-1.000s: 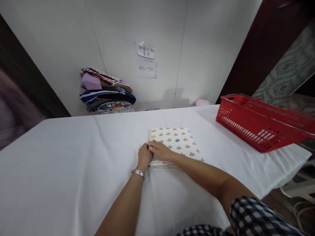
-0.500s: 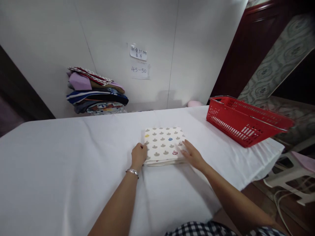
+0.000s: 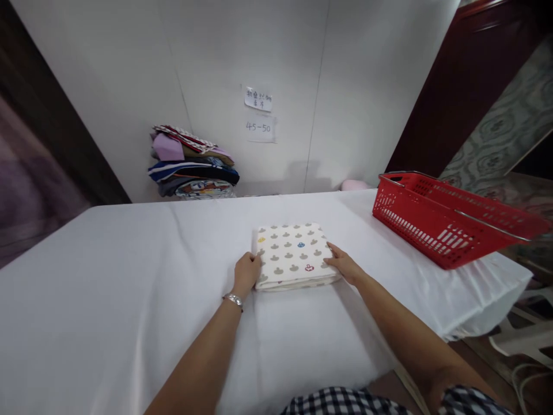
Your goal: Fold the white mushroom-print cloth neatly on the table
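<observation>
A folded cream cloth (image 3: 292,253) printed with small grey shapes lies flat in the middle of the white-covered table (image 3: 108,276). My left hand (image 3: 246,272), with a silver bracelet on the wrist, is curled against the cloth's near left corner. My right hand (image 3: 343,263) rests with fingers spread on the cloth's near right edge. Whether either hand grips the fabric or only presses it is unclear.
A red plastic basket (image 3: 449,214) sits at the table's right end, overhanging the edge. A stack of folded clothes (image 3: 192,164) lies against the white wall at the back. Two paper notes (image 3: 259,115) are stuck on the wall. A white plastic stool (image 3: 527,337) stands on the floor at right.
My right hand slid from the cloth's left corner, beside my left hand, across to its right edge. The left hand stayed at the left corner. The view has shifted slightly.
</observation>
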`<state>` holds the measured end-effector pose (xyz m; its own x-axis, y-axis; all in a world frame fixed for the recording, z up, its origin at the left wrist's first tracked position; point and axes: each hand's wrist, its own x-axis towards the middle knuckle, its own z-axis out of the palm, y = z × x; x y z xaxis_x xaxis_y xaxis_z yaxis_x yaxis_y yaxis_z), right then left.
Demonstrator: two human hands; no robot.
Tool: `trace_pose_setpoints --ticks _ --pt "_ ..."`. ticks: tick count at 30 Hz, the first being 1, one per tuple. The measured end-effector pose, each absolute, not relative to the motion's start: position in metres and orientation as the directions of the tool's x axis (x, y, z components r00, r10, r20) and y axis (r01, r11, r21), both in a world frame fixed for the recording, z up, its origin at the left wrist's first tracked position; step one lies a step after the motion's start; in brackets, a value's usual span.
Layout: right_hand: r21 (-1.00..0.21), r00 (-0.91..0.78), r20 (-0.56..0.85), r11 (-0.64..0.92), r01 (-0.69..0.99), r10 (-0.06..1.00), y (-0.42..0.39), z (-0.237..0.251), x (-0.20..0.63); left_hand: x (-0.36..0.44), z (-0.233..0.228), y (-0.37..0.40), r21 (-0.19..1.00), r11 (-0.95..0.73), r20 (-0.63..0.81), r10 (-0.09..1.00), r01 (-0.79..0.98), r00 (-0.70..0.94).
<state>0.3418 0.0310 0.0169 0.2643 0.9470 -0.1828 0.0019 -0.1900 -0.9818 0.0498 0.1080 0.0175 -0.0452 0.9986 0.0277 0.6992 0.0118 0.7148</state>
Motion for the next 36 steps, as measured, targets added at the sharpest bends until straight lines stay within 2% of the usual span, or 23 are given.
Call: trace_pose_setpoints --ticks 5,8,11,13,14,17,20,22,31,36 --pt "-0.989 0.113 -0.141 -0.144 0.020 0.984 0.020 0.017 0.356 0.039 0.013 0.070 0.786 0.023 0.001 0.999 0.618 -0.039" --pt "-0.952 0.141 -0.114 -0.149 0.266 0.983 0.016 0.017 0.364 0.037 0.010 0.044 0.820 0.018 -0.012 1.000 0.572 -0.014" --pt "-0.752 0.208 0.115 -0.051 0.657 0.971 0.017 0.022 0.357 0.040 0.011 0.030 0.815 0.049 -0.040 0.999 0.577 -0.027" --pt "-0.580 0.080 0.264 0.092 0.809 0.961 0.018 0.028 0.337 0.044 0.012 0.027 0.790 0.063 -0.039 0.998 0.610 -0.053" --pt "-0.513 -0.021 0.294 0.176 0.840 0.956 0.018 0.031 0.324 0.046 0.012 0.026 0.777 0.068 -0.034 0.997 0.626 -0.067" --pt "-0.385 -0.283 0.252 0.364 0.848 0.926 0.016 0.037 0.275 0.050 0.013 0.026 0.751 0.080 -0.015 0.994 0.655 -0.104" --pt "-0.320 -0.375 0.151 0.404 0.857 0.915 0.010 0.035 0.228 0.051 0.013 0.027 0.736 0.087 -0.011 0.993 0.671 -0.117" --pt "-0.283 -0.450 0.141 0.471 0.835 0.882 0.003 0.029 0.203 0.050 0.014 0.030 0.723 0.094 -0.018 0.993 0.685 -0.117" --pt "-0.180 -0.549 0.292 0.609 0.772 0.783 -0.023 0.009 0.176 0.054 0.026 0.069 0.625 0.096 -0.017 0.994 0.775 -0.109" --pt "-0.145 -0.615 0.291 0.669 0.729 0.733 -0.023 0.006 0.179 0.062 0.025 0.094 0.578 0.118 0.028 0.986 0.808 -0.165"
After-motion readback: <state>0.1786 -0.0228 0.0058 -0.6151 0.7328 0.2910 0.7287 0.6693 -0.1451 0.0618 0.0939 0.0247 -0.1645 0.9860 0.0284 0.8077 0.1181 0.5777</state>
